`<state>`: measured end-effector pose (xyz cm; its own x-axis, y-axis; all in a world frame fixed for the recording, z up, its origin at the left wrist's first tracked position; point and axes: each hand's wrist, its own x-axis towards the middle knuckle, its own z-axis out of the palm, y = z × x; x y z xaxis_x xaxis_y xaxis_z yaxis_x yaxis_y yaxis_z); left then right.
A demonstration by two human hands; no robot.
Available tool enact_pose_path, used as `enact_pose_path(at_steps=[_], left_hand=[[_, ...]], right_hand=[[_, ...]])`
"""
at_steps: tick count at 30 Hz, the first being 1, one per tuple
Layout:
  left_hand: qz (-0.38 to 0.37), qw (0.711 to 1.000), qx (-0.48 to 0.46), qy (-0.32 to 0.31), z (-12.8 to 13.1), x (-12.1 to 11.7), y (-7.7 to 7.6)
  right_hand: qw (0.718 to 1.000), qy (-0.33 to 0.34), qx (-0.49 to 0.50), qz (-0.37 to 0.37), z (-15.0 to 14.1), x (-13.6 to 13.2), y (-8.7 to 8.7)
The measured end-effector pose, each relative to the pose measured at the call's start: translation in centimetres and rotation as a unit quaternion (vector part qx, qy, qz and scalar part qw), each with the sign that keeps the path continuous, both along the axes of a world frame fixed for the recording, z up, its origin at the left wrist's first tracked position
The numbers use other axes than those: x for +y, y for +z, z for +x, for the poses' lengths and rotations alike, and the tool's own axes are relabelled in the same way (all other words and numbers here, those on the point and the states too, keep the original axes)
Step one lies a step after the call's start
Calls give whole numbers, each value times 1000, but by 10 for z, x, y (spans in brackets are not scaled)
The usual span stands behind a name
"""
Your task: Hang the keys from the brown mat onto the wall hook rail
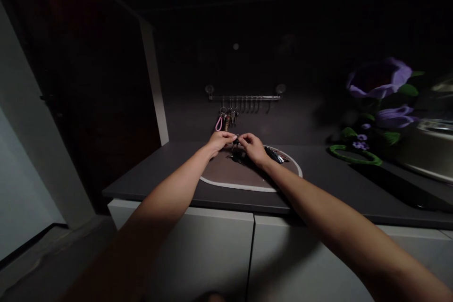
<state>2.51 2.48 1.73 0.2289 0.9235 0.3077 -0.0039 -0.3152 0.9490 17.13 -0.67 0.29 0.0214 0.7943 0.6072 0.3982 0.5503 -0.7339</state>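
Observation:
Over the brown mat (230, 177) with its white rim, my left hand (222, 139) and my right hand (253, 145) meet with fingertips pinched. Between them is a small dark bunch of keys (235, 142), mostly covered by the fingers, so its details are hard to make out. Just behind my hands, several keys (233, 115) and a pink loop strap (219, 123) hang from a clear hook rail (244, 98) on the wall. Dark items lie on the mat under my hands, and a black, shiny object (274, 155) rests to their right.
A dark countertop (152, 170) runs along the wall above white cabinet doors (212, 236). Purple artificial flowers (382, 82) with a green ring base (357, 155) stand at the right, beside a large pale rounded container (432, 146). A flat black object (396, 186) lies before them.

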Motion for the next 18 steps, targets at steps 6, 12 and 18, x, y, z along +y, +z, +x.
enact_pose_path(at_steps=[6, 12, 18], left_hand=[[26, 1000, 6, 5, 1, -6, 4], [32, 999, -22, 4, 1, -11, 10], [21, 998, -41, 51, 0, -9, 10]], right_hand=[[997, 47, 65, -10, 2, 2, 2], [999, 17, 29, 31, 5, 4, 6], [996, -48, -21, 68, 5, 4, 16]])
